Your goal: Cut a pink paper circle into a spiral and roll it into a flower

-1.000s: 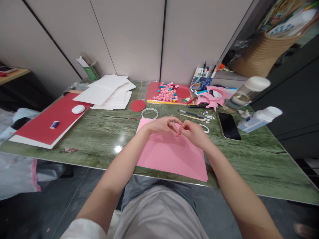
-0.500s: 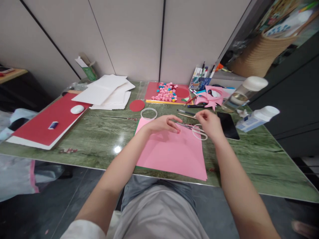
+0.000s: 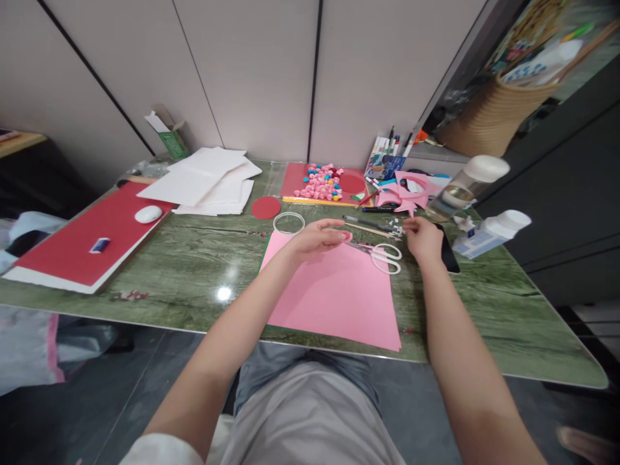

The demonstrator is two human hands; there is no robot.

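My left hand (image 3: 317, 240) hovers over the far part of the pink paper sheet (image 3: 334, 297), a small pink piece (image 3: 347, 237) pinched at its fingertips. The kind of that piece is too small to tell. White-handled scissors (image 3: 386, 258) lie across the sheet's right edge, blades pointing at my left hand. Past them, my right hand (image 3: 425, 240) is down at the table with its fingers together beside small white bits (image 3: 396, 226); what it pinches, if anything, is hidden. A pen (image 3: 365, 223) and a thin wooden stick (image 3: 371, 228) lie left of it.
A phone (image 3: 449, 252) lies partly under my right hand, near a white bottle (image 3: 494, 232) and a clear bottle (image 3: 467, 187). Behind are pink paper scraps (image 3: 402, 192), a pile of small pink pieces (image 3: 320, 184) and a clear ring (image 3: 289, 223). White papers (image 3: 203, 174) lie left.
My right hand has moved right, away from the scissors, uncovering their handles and the white bits. My left hand stays over the sheet with the small pink piece, its fingers straighter.
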